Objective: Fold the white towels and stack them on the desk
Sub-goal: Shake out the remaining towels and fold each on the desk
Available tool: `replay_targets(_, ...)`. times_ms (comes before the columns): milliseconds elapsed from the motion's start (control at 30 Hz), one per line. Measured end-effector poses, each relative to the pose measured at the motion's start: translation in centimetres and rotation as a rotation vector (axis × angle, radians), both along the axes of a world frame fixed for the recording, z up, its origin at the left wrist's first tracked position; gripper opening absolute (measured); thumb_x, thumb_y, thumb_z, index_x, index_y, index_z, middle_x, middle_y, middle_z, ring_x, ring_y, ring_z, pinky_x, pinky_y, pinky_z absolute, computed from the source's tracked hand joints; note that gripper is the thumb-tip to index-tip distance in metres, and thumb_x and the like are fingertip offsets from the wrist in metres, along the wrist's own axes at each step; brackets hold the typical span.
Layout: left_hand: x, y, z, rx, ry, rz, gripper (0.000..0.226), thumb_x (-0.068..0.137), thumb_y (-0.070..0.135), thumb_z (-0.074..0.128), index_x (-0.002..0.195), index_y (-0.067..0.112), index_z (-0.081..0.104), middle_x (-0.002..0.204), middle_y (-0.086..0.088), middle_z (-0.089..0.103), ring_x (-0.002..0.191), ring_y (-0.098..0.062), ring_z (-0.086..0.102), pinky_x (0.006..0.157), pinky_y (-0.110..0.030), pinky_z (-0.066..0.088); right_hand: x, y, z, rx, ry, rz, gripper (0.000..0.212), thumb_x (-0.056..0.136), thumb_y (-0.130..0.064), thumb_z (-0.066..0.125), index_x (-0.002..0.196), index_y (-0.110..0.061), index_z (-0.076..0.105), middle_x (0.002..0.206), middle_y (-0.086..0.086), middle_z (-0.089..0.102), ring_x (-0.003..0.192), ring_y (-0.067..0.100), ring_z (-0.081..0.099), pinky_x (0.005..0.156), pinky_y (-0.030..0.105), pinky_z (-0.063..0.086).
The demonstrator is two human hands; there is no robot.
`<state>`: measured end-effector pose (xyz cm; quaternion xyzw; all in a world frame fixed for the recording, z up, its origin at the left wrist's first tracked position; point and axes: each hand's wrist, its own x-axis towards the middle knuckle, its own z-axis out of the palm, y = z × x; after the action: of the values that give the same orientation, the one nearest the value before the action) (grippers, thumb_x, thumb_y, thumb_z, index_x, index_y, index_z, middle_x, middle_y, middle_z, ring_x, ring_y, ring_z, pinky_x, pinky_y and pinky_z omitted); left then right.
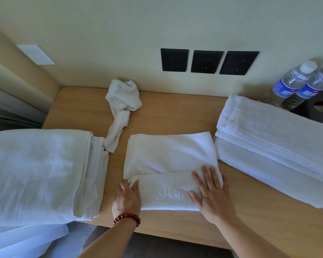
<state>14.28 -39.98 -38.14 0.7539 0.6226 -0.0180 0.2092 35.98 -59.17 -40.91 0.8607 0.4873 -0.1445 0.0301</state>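
Fingers [203,175] of the right hand [211,196] lie spread and flat on the right end of the white towel [168,155] at the centre of the frame, pressing its near folded flap without gripping it. On the left hand [127,197], the fingers curl around the left end of that same flap, pinching the rolled edge. A bracelet of dark red beads [127,218] circles the left wrist.

This towel rests on the wooden table [166,112], near its front edge, and embossed lettering shows on the near flap between the two hands.

Four groups of white cloth can be counted. One is the towel under the hands. A second, the folded stack [272,146] at the right of the frame, shows several layered edges with a smaller folded piece on top; the exact number of layers cannot be told. A third is the large folded towel [39,168] at the left of the frame, which overhangs the table's front edge. The fourth is one small crumpled cloth [121,105], twisted and unfolded, lying towards the upper middle by the wall, its lower end touching the large towel.

Three black wall sockets [207,61] sit in a row above the table. Two water bottles [304,84] with blue labels stand at the upper right, and one white wall plate [35,54] shows at the upper left.
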Motion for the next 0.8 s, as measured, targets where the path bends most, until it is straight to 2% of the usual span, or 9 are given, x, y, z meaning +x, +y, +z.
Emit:
replay_targets(133, -1.7, -0.6, 0.0, -0.028, 0.088, -0.001, 0.057, 0.088, 0.066, 0.009, 0.113, 0.021, 0.034, 0.095, -0.008, 0.070, 0.081, -0.033, 0.069, 0.063, -0.040, 0.054, -0.6, -0.2, 0.0, 0.016, 0.016, 0.029, 0.071, 0.099, -0.070, 0.021, 0.159, -0.034, 0.019, 0.169, 0.005, 0.009, 0.155, 0.029, 0.009, 0.118, 0.063, 0.020)
replay_targets(233, -2.5, 0.0, -0.2, 0.009, 0.065, -0.046, 0.054, 0.090, 0.065, 0.011, 0.114, 0.021, 0.035, 0.095, -0.006, 0.069, 0.080, -0.030, 0.068, 0.060, -0.039, 0.054, -1.1, -0.2, 0.0, 0.019, 0.009, 0.027, 0.071, 0.099, -0.070, 0.022, 0.160, -0.034, 0.018, 0.169, 0.005, 0.009, 0.155, 0.029, 0.009, 0.118, 0.062, 0.020)
replay_targets(300, -2.5, 0.2, -0.4, 0.062, 0.075, -0.076, 0.048, 0.098, 0.058, 0.024, 0.114, 0.017, 0.042, 0.097, -0.010, 0.066, 0.081, -0.034, 0.066, 0.061, -0.040, 0.053, -1.1, -0.2, 0.1, 0.008, 0.010, 0.025, 0.071, 0.099, -0.070, 0.022, 0.160, -0.034, 0.018, 0.169, 0.005, 0.009, 0.155, 0.029, 0.008, 0.119, 0.062, 0.018)
replay_targets(367, -2.2, -0.1, -0.7, 0.139, 0.136, -0.093, 0.040, 0.097, 0.045, 0.053, 0.116, 0.010, 0.050, 0.096, -0.019, 0.058, 0.080, -0.040, 0.060, 0.064, -0.046, 0.053, -1.2, -0.2, 0.1, -0.001, 0.008, 0.022, 0.071, 0.099, -0.070, 0.022, 0.160, -0.034, 0.019, 0.169, 0.005, 0.009, 0.155, 0.030, 0.008, 0.119, 0.063, 0.017)
replay_targets(467, -2.0, -0.6, -0.6, 0.289, 0.203, -0.279, 0.064, 0.075, 0.019, 0.075, 0.135, 0.012, 0.055, 0.121, -0.028, 0.053, 0.104, -0.047, 0.054, 0.080, -0.060, 0.051, -1.7, 0.2, 0.3, 0.013, 0.002, 0.009, 0.071, 0.099, -0.067, 0.027, 0.159, -0.031, 0.021, 0.168, 0.008, 0.010, 0.155, 0.031, 0.008, 0.119, 0.063, 0.014)
replay_targets(533, -1.8, -0.6, -0.3, 0.333, 0.141, -0.538, 0.081, 0.067, 0.009, 0.075, 0.143, 0.018, 0.050, 0.142, -0.024, 0.044, 0.129, -0.043, 0.041, 0.093, -0.064, 0.045, -2.1, 1.0, 0.9, 0.035, 0.014, 0.022, 0.071, 0.099, -0.064, 0.029, 0.159, -0.029, 0.022, 0.168, 0.008, 0.010, 0.155, 0.031, 0.007, 0.120, 0.063, 0.011)
replay_targets(600, -0.9, 0.1, 0.2, 0.321, 0.128, -0.658, 0.082, 0.069, 0.008, 0.074, 0.145, 0.021, 0.046, 0.149, -0.019, 0.041, 0.141, -0.037, 0.033, 0.105, -0.062, 0.038, -2.8, 2.3, 1.6, 0.072, 0.034, 0.047, 0.067, 0.100, -0.061, 0.029, 0.159, -0.029, 0.024, 0.168, 0.008, 0.012, 0.155, 0.030, 0.007, 0.121, 0.062, 0.010)
replay_targets(700, 1.8, 1.4, 1.3, 0.301, 0.079, -0.623, 0.057, 0.090, 0.027, 0.054, 0.146, 0.021, 0.042, 0.154, -0.011, 0.040, 0.149, -0.028, 0.025, 0.118, -0.055, 0.026, -3.2, 4.9, 2.2, 0.121, 0.066, 0.070, 0.060, 0.103, -0.053, 0.032, 0.157, -0.026, 0.032, 0.166, 0.008, 0.022, 0.154, 0.029, 0.013, 0.120, 0.061, 0.014)
replay_targets(800, 3.4, 0.3, 1.3, 0.235, 0.052, -0.637, 0.054, 0.097, 0.038, 0.037, 0.148, 0.020, 0.040, 0.157, -0.008, 0.036, 0.151, -0.025, 0.021, 0.120, -0.050, 0.016, -2.8, 8.2, 2.0, 0.167, 0.120, 0.114, 0.055, 0.105, -0.044, 0.026, 0.154, -0.023, 0.038, 0.163, 0.007, 0.030, 0.153, 0.027, 0.016, 0.120, 0.055, 0.017)
